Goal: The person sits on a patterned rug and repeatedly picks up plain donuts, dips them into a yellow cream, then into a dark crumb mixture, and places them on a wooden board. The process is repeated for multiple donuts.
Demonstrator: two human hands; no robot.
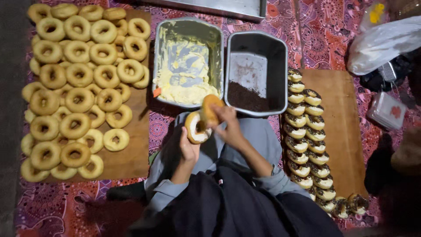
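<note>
A split doughnut is held over the lap, just in front of two metal pans. Its lower half [196, 127], cut face up and spread with pale cream, is cradled in the left hand [188, 147], the fingers curled under and around its rim. The upper half [209, 109], browned side showing, is gripped on edge by the right hand [228, 125], its fingers closed on it, and it is tilted against the lower half so that the two touch at one side. Just beyond the hands a pan of yellow cream [187, 66] is set beside a pan of dark chocolate sprinkles [256, 74]. To the left a wooden board [131, 153] is covered with plain ring doughnuts [76, 87]. To the right a second board [342, 131] carries a row of filled doughnuts [305, 136] edged with sprinkles, stood close together. A patterned red cloth [315, 30] lies under everything.
</note>
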